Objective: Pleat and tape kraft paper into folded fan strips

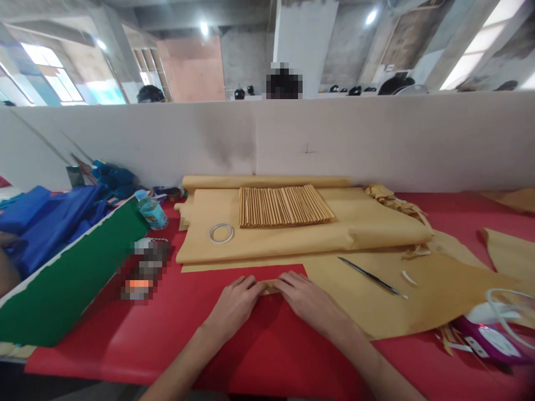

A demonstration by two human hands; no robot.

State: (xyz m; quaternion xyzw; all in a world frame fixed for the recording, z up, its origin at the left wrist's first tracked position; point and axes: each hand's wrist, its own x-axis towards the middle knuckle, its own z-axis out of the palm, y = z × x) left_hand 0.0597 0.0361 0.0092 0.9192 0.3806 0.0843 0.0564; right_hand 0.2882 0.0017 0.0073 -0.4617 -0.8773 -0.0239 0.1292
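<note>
My left hand [236,301] and my right hand [303,295] rest close together on the red table cover [200,334]. Both have their fingers closed over a small piece of brown paper [270,287], one at each end; only its middle shows between them. Just beyond lies a thick, folded stack of brown paper [376,214]. On that stack is a row of several thin rolled paper sticks [284,206], side by side. A roll of tape [221,233] lies flat to the left of the sticks.
A slim dark pen-like tool [370,275] lies on a brown sheet [376,312] at right, near a purple device [489,340] with a pale cable. Left are a plastic bottle [152,211], a green board [79,273] and blue fabric [62,217]. A white partition [167,133] stands behind.
</note>
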